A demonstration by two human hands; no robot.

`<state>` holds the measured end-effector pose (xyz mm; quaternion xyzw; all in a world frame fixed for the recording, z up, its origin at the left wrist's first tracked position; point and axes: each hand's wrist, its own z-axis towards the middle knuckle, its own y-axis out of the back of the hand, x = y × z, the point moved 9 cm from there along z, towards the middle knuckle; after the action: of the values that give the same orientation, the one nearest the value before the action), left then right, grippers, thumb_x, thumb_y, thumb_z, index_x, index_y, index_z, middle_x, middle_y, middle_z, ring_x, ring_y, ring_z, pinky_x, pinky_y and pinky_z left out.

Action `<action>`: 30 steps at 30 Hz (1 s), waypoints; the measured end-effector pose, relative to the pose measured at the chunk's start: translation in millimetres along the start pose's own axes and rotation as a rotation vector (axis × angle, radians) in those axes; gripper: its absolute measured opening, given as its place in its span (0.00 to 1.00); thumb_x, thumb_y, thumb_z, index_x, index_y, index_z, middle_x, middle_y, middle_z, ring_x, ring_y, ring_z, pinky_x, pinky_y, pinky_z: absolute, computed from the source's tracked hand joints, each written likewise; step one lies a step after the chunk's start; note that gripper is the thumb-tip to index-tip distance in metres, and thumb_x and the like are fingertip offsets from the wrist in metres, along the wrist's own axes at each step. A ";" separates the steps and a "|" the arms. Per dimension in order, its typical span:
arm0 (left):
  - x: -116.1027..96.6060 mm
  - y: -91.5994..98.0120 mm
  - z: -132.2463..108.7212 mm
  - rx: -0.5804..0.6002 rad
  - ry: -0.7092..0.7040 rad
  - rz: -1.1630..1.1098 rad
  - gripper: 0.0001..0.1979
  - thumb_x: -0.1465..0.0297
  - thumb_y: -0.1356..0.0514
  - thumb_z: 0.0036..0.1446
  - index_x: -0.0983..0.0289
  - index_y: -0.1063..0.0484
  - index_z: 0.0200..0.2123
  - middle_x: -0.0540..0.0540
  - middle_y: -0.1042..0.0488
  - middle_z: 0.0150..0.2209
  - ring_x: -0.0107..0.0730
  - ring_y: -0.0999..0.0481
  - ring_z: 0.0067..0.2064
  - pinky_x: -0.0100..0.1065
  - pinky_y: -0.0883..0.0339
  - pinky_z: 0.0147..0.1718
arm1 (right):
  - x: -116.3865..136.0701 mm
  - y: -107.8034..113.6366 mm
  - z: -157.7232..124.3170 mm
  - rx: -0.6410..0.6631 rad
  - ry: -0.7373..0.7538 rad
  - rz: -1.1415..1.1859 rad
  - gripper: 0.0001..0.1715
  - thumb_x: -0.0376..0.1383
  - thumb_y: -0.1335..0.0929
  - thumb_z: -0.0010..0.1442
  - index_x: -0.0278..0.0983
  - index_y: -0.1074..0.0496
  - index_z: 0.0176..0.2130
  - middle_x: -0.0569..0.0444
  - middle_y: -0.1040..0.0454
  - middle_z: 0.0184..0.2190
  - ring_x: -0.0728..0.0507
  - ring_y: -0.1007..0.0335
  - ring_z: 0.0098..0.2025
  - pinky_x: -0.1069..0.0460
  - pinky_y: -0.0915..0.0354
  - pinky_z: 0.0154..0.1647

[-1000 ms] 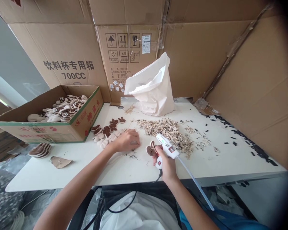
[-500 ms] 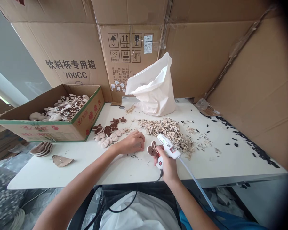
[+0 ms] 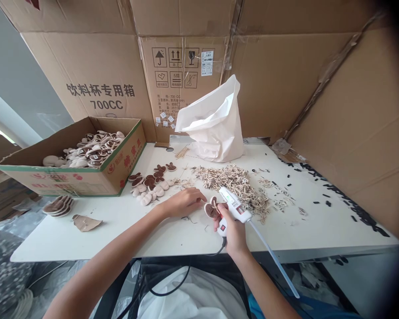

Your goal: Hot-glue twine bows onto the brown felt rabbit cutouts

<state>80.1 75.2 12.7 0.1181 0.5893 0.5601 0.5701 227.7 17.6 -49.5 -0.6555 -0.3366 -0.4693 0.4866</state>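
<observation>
My right hand is closed round a white hot glue gun, with a glue stick trailing from its rear. The same hand's fingers also hold a small brown plush piece with a pale rim and a light cord on it. My left hand has its fingers bent together, their tips at the upper left edge of the plush piece; whatever they may pinch is hidden. Just beyond the glue gun spreads a heap of short pale cord pieces. Left of it lies a cluster of brown and cream plush pieces.
A cardboard box full of plush pieces stands at the left. Near it lie a plush stack and a cardboard scrap. A white bag stands at the back. Black bits line the right side. A power cable hangs towards my lap.
My left hand has moved a little to the right, up to the plush piece. My right hand keeps the glue gun and plush piece in nearly the same place.
</observation>
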 end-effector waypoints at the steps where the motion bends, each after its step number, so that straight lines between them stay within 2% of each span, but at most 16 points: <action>1: 2.5 2.4 0.3 -0.024 0.028 -0.031 0.13 0.68 0.47 0.74 0.64 0.25 0.51 0.60 0.22 0.44 0.37 0.26 0.44 0.36 0.34 0.44 | -0.6 0.5 0.3 -0.003 -0.002 -0.001 0.19 0.48 0.22 0.56 0.37 0.25 0.33 0.57 0.26 0.20 0.50 0.36 0.15 0.56 0.40 0.15; 5: 16.3 12.4 -0.7 -0.145 0.158 -0.225 0.11 0.63 0.42 0.71 0.63 0.24 0.46 0.56 0.23 0.39 0.33 0.27 0.37 0.34 0.34 0.38 | -3.5 1.8 1.4 -0.012 -0.015 0.003 0.19 0.49 0.22 0.56 0.37 0.25 0.34 0.57 0.25 0.20 0.50 0.35 0.16 0.56 0.39 0.16; 9: 28.3 11.2 -2.3 -0.217 0.239 -0.559 0.16 0.58 0.32 0.62 0.65 0.24 0.44 0.54 0.24 0.35 0.30 0.26 0.35 0.33 0.30 0.36 | -2.3 3.5 1.8 -0.043 -0.002 0.007 0.19 0.48 0.22 0.56 0.37 0.26 0.34 0.56 0.25 0.21 0.50 0.36 0.15 0.56 0.40 0.15; 12: 32.6 7.8 -3.0 -0.232 0.265 -0.726 0.17 0.60 0.28 0.57 0.67 0.25 0.41 0.54 0.24 0.34 0.30 0.24 0.35 0.34 0.28 0.38 | -1.5 3.7 1.5 -0.062 -0.004 0.009 0.19 0.48 0.22 0.55 0.38 0.26 0.34 0.57 0.25 0.20 0.50 0.36 0.15 0.56 0.39 0.15; 17: 30.1 10.7 -3.7 -0.265 0.242 -0.924 0.15 0.66 0.25 0.53 0.67 0.25 0.37 0.56 0.23 0.37 0.30 0.22 0.37 0.33 0.27 0.38 | -2.3 5.5 1.1 -0.086 -0.014 0.013 0.21 0.49 0.21 0.54 0.38 0.26 0.34 0.56 0.24 0.20 0.50 0.35 0.15 0.56 0.38 0.15; 23: 21.8 16.6 -4.5 -0.245 0.208 -0.990 0.11 0.69 0.28 0.58 0.67 0.24 0.39 0.59 0.21 0.40 0.32 0.21 0.40 0.34 0.27 0.41 | -3.2 6.3 1.1 -0.089 -0.021 0.029 0.20 0.49 0.22 0.55 0.38 0.26 0.35 0.56 0.23 0.21 0.49 0.34 0.16 0.55 0.37 0.16; 28: 20.8 17.3 -3.9 -0.246 0.185 -1.034 0.17 0.69 0.30 0.61 0.64 0.27 0.52 0.58 0.21 0.40 0.34 0.20 0.42 0.40 0.25 0.47 | -0.7 4.3 -0.6 -0.087 -0.028 0.030 0.20 0.48 0.21 0.53 0.38 0.27 0.35 0.56 0.23 0.21 0.49 0.35 0.16 0.55 0.38 0.16; 30: 20.5 17.4 -3.4 -0.251 0.175 -1.041 0.19 0.70 0.30 0.61 0.63 0.27 0.53 0.58 0.22 0.40 0.34 0.20 0.42 0.40 0.25 0.48 | -0.7 4.2 -1.3 -0.091 -0.038 0.034 0.21 0.49 0.21 0.52 0.38 0.27 0.36 0.56 0.23 0.20 0.49 0.34 0.16 0.55 0.37 0.16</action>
<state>62.1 95.3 14.5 -0.3057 0.5438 0.2774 0.7307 230.9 15.1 -51.4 -0.6914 -0.3130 -0.4630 0.4578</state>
